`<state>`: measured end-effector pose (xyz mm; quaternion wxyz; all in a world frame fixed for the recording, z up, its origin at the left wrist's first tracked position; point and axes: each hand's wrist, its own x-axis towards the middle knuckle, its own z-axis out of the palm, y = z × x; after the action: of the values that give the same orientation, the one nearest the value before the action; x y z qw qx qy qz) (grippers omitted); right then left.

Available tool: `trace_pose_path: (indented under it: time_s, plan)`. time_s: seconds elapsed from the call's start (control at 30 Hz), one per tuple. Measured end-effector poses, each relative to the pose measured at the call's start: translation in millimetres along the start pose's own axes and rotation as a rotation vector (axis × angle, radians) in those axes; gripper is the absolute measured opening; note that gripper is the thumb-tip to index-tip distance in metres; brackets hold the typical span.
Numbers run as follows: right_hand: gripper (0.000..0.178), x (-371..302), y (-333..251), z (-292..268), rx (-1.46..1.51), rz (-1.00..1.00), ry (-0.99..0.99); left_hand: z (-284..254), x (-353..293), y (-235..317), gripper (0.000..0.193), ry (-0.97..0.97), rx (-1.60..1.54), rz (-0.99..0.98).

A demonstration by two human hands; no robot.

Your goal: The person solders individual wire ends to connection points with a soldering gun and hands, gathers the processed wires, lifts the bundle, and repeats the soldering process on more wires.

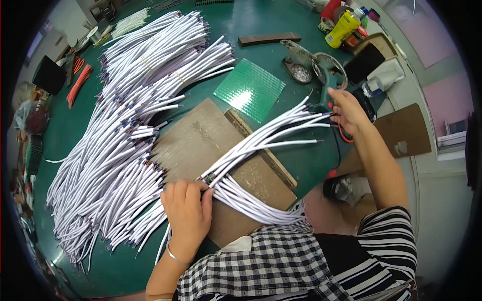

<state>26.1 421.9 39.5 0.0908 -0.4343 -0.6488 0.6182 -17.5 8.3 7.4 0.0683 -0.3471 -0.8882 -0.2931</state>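
Note:
My left hand [188, 208] is closed at the near end of a bunch of white cables [256, 140], its thumb and fingers by their stripped coloured wire ends. The bunch fans out toward the right over a brown board [193, 133]. Beside it, more white cables [251, 203] curve toward my lap. My right hand [346, 111] has its fingers curled at the far tips of the fanned cables, right against a teal-handled tool [325, 98] with a red button. What lies between those fingers is partly hidden.
A large heap of white cables [115, 145] covers the left of the green table. A wooden strip [266, 163] lies on the board, with a green textured sheet [251, 90] beyond. A small round dish [299, 73], a yellow bottle [344, 27] and a dark bar [269, 39] are farther back.

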Motion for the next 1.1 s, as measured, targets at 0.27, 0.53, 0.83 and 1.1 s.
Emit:
trace_pose_path:
  time_s: [0.27, 0.53, 0.83, 1.1]
  plan:
    - [0.017, 14.0, 0.6, -10.6, 0.281, -0.156, 0.101, -2.0, 8.5, 21.1, 0.016, 0.150, -0.003, 0.088]
    - [0.014, -25.7, -7.3, -5.8, 0.376, -0.693, 0.215, 10.3, 14.4, 14.6, 0.015, 0.137, 0.121, 0.076]
    - [0.031, 15.0, -11.4, -54.5, 0.424, -0.882, 0.149, 14.2, 19.6, 23.1, 0.021, 0.087, 0.185, 0.079]
    - [0.025, -56.9, -29.6, -102.8, 0.247, -1.169, 0.250, 15.7, 22.1, 21.2, 0.019, 0.066, 0.179, 0.047]
